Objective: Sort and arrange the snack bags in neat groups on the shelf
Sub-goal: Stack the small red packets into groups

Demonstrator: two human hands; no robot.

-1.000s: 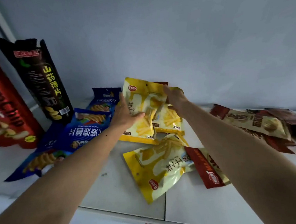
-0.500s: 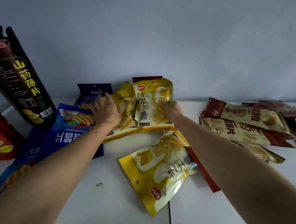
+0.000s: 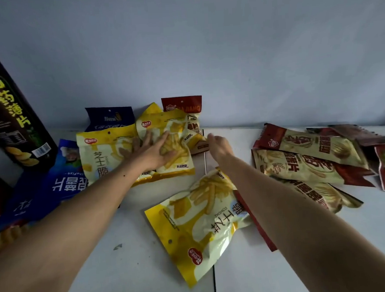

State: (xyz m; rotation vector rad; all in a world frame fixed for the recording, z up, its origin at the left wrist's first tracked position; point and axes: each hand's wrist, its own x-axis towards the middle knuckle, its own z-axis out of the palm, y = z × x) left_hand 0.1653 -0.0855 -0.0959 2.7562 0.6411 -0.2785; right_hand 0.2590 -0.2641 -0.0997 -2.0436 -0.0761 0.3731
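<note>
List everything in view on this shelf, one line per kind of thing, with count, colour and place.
yellow snack bags: three, yellow; two overlapped at the back centre, one lying apart in front.
blue snack bags: at least three, blue; left side, one propped at the back.
red-and-cream snack bags: about three, overlapping on the right.
red bag: one, behind the yellow pair.
black bag: one, leaning at far left.
shelf: white, with a seam.
left hand: fingers spread, pressing on the back yellow bags.
right hand: loosely curled, beside them, holding nothing visible.
</note>
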